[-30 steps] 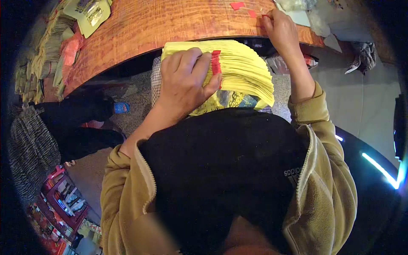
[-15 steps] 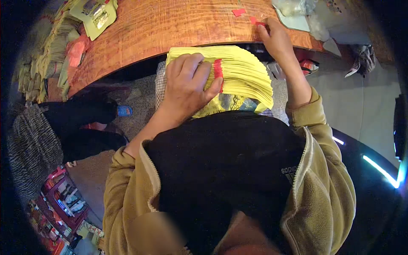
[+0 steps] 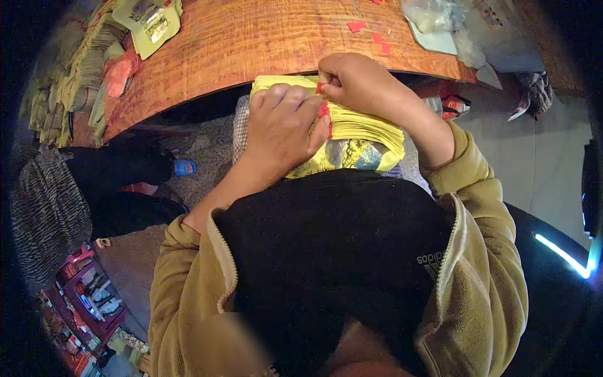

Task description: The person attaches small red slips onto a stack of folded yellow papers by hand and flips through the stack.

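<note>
A thick stack of yellow printed sheets (image 3: 367, 127) lies across my lap at the table's edge, with fanned edges and a printed underside toward me. A row of red paper pieces (image 3: 325, 110) runs across its middle. My left hand (image 3: 282, 129) grips the stack's left part, fingers bent over it and thumb beside the red row. Above the thumb, my right hand (image 3: 355, 78) pinches a small red paper piece (image 3: 320, 87) against the sheets at the row's far end. The right fingertips are partly hidden.
Several loose red paper pieces (image 3: 357, 27) lie on the wooden table (image 3: 251, 47). A yellow printed sheet (image 3: 149, 28) is at its left, near piled bundles (image 3: 88, 75). Clear plastic bags (image 3: 436, 16) sit at the right. Another person's dark-clothed legs (image 3: 119, 182) are at left.
My right hand has moved left and toward me, from the red pieces on the table to the stack, bringing a red piece. My left hand stays on the stack.
</note>
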The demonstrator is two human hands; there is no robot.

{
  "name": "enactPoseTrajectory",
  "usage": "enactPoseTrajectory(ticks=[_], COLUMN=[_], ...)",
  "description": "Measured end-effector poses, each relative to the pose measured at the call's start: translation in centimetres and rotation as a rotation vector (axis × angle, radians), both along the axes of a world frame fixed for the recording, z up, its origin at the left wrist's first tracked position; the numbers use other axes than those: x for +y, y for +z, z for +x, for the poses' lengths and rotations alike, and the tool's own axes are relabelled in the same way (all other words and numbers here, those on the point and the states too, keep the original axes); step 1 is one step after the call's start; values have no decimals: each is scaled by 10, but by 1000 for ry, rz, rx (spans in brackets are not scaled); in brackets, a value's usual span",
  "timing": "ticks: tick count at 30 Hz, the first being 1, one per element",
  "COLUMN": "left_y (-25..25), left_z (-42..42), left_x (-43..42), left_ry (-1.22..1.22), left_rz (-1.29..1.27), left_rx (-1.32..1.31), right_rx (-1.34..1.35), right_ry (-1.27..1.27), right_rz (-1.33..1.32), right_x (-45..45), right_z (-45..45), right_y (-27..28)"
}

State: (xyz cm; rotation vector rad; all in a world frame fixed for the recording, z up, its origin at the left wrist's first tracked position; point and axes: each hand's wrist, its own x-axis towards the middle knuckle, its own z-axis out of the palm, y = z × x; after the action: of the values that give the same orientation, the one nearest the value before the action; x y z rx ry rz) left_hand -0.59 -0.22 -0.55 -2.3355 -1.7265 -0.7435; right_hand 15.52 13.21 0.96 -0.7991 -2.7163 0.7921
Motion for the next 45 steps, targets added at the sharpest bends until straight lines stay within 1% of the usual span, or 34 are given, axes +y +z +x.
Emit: enactPoseTrajectory(ticks=[4, 6, 7, 9, 10, 12, 13, 15, 19, 21, 25, 28, 30, 31, 33, 34, 37, 38, 40, 41, 43, 44, 45], left_y=[1, 3, 2, -2, -2, -2, -3, -5, -1, -2, -2, -1, 4, 5, 7, 7, 6, 5, 3, 1, -3, -3, -1], left_z=[8, 12, 11, 7, 7, 8, 8, 8, 6, 6, 4, 7, 8, 8, 9, 10, 12, 12, 9, 7, 6, 7, 8], left_x=[-11, -15, -15, -14, -14, -15, -13, -13, -8, -8, -6, -6, -6, -6, -4, -4, -1, -1, -4, -5, -6, -7, -7], left_ry=[29, 69, 68, 65, 63, 100, 98, 122, 81, 74, 20, 57, 79, 77, 65, 51, 64, 63, 59, 55, 71, 70, 62], left_rz=[-84, 1, 8, 34, 34, -14, -12, -3, 40, 41, 29, 2, -85, -89, -96, -82, -56, -50, -71, -70, -52, -57, -48], left_rx=[-9, 3, 4, 34, 34, -26, -25, -41, -88, -75, -85, -57, 16, 14, 28, 23, 21, 32, 24, 25, 2, -2, -26], right_rx=[55, 127, 129, 224, 225, 247, 249, 366, 327, 219, 208, 196, 179, 176, 156, 182, 286, 282, 64, 65, -22, -28, 36], right_ry=[-47, -146, -146, -181, -184, -227, -228, -227, -257, -239, -216, -181, -102, -105, -46, -71, -114, -124, -392, -396, -557, -557, -513], right_rz=[87, -27, -21, -213, -213, -329, -327, -270, -318, -331, -352, -417, -356, -360, -35, -93, -115, -106, -177, -176, 454, 450, 612], right_x=[-12, -17, -18, -18, -17, -17, -16, -19, -20, -18, -6, -2, -7, -8, -8, -9, -7, -2, 13, 19, 29, 29, 29], right_z=[0, 4, 7, 16, 20, 26, 26, 26, 26, 26, 25, 22, 14, 10, 6, 6, 15, 21, 37, 47, 65, 69, 70], right_y=[-6, -2, 0, 1, -1, -10, -12, -15, -6, -6, -11, -4, 5, 1, -10, -9, -10, -12, -17, -24, -45, -57, -67])
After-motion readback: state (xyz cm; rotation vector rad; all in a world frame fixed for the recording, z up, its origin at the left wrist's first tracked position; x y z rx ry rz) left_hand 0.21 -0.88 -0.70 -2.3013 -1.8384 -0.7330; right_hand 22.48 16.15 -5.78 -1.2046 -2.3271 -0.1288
